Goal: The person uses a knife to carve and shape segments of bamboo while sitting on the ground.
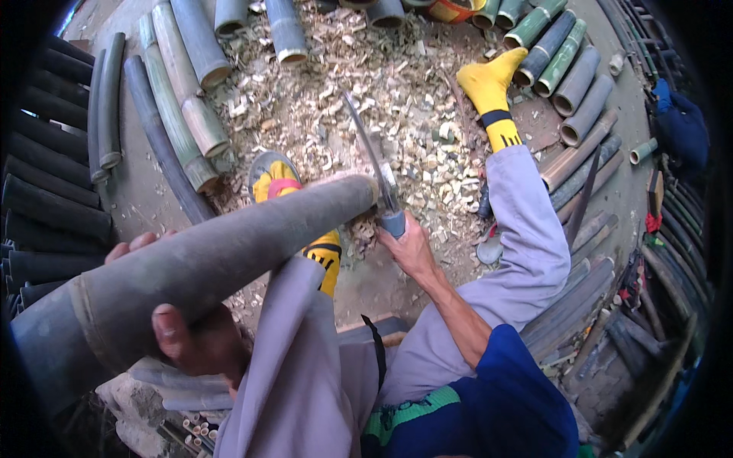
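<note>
My left hand (200, 340) is wrapped round a thick grey-black bamboo pole (217, 244), thumb below and fingertips over the far side. The pole slants up to the right across my leg, its cut end near the middle of the view. Right at that end is a long, narrow machete blade (369, 151), tip pointing away from me. Whether its edge touches the bamboo I cannot tell. My right hand (412, 246) is closed on the machete's grey handle (392, 224). Both of my feet wear yellow socks (490, 82); a sandal shows under the left one.
Pale bamboo chips (336, 84) cover the ground between my legs. Cut bamboo lengths (179, 84) lie at the far left, and more bamboo tubes (561, 65) at the far right. Dark poles (57, 206) are stacked along the left edge. A blue cloth bundle (679, 130) sits at the right.
</note>
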The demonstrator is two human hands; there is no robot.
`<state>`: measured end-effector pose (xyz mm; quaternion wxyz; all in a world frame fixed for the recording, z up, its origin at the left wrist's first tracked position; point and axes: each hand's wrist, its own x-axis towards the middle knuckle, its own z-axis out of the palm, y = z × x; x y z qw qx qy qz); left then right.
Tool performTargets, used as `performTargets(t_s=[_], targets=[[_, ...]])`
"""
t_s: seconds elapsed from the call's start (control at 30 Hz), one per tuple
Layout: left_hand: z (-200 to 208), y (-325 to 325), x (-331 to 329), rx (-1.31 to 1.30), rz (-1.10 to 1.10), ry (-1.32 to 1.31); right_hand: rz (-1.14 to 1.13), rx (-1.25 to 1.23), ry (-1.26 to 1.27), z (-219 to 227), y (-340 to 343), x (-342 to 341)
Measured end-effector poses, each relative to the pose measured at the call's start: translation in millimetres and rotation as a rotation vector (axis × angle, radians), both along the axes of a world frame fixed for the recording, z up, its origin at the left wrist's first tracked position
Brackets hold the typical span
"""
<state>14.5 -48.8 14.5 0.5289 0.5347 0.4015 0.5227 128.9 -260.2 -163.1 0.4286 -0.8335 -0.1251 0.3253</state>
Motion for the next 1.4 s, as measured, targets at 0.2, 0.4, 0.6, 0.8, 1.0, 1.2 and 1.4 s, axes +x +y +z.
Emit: performTargets(t_s=[0.2, 0.4, 0.6, 0.8, 1.0, 1.2, 1.4], targets=[[-6, 5, -14, 0.046, 0.071, 0.037, 0.051, 0.234, -0.173, 28, 19, -13], [-5, -1, 8, 0.103, 0.030, -0.129, 0.075, 0.010, 0.071, -24, 3, 4], [-12, 9, 0, 0.034, 0.037, -0.104, 0.029, 0.219, -0.113, 24, 12, -10], [-13, 9, 5, -0.027, -0.030, -0.152, 0.121, -0.059, -0.043, -31, -7, 2], [-17, 19, -1, -0.083, -0.032, -0.165, 0.117, 0.018, -0.102, -2, 5, 1], [-27, 35, -16, -0.057, -0.136, -0.238, 0.202, 0.372, -0.451, 13, 13, -8], [-22, 29, 5, -0.038, -0.060, -0.263, 0.190, -0.061, -0.043, 1, -5, 9]])
